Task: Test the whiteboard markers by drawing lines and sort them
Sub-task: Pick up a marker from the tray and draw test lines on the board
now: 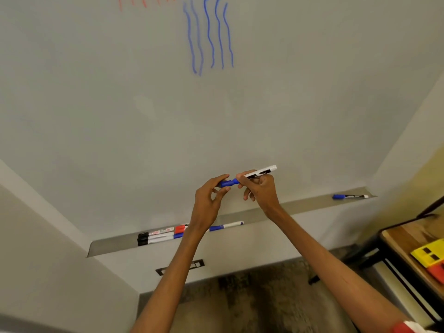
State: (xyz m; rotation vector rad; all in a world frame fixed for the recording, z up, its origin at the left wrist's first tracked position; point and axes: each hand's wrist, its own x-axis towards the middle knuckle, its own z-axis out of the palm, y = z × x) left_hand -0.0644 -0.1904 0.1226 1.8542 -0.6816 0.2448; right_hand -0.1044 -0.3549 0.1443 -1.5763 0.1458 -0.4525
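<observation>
- Hands meet in front of the whiteboard, just above its tray: the left hand pinches the blue cap between thumb and fingertips, while the right hand curls round the barrel of the blue-capped marker, whose white tail end points up and to the right.
- Cap and barrel sit in line and touching; whether the cap is going on or coming off cannot be told.
- Judged by its look, the marker is light, rigid plastic with a smooth, slightly slick barrel. It is best held mid-barrel, as it is, with the cap taken at its ribbed end and pulled or pushed straight along the axis. The felt tip is the only delicate part.
- Wavy blue lines run down the upper board, with fainter red strokes to their left at the top edge.
- On the tray, a cluster of markers with black, red and blue caps lies at the left. A single blue marker rests near the middle, and another blue marker lies well apart at the far right end.
- The board is glossy and upright, so ink should glide under light pressure.
- A wooden table at the right carries a yellow block and a red block, and mottled carpet covers the floor below.
</observation>
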